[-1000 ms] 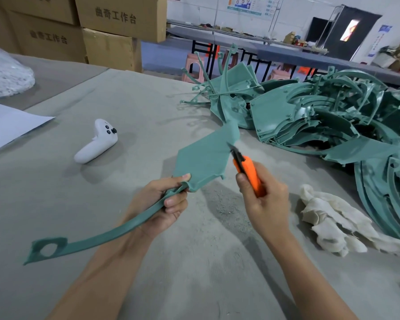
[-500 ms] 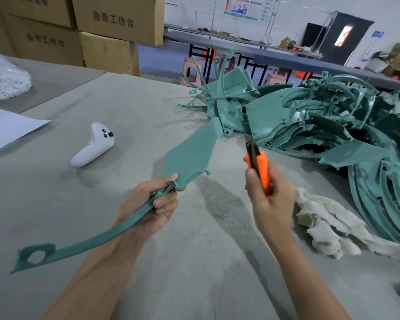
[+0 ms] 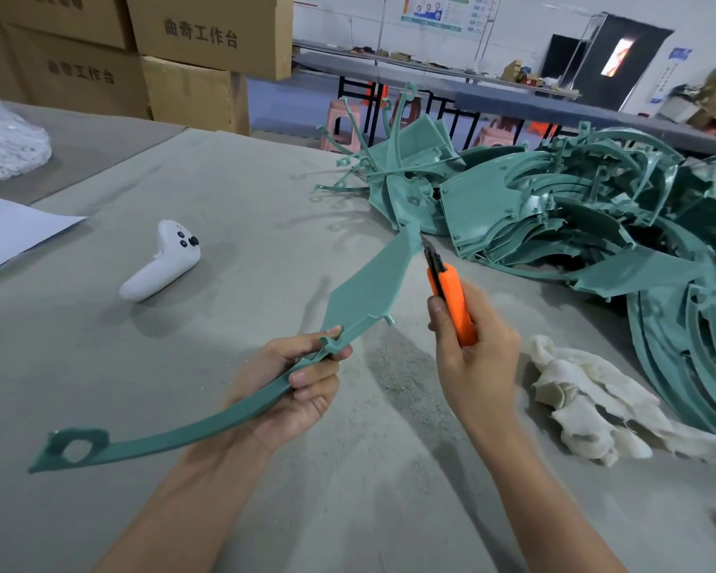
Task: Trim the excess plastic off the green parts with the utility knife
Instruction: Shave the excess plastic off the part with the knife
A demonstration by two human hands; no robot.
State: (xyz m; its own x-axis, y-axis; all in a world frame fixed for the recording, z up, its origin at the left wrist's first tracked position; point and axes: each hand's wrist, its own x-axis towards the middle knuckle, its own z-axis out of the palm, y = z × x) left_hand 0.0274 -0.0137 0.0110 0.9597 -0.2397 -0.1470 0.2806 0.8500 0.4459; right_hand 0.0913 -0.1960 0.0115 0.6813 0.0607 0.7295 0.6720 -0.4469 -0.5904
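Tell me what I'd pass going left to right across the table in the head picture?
Sheet of paper → white controller → left hand gripping the green part → right hand holding the utility knife → crumpled white cloth.

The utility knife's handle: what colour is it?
Orange, seen clearly in the head view: the utility knife is gripped in the right hand.

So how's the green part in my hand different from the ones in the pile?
The held part is off the table, gripped by the left hand; the pile lies on the table, untouched. The knife is at the held part, not the pile. Both are green plastic.
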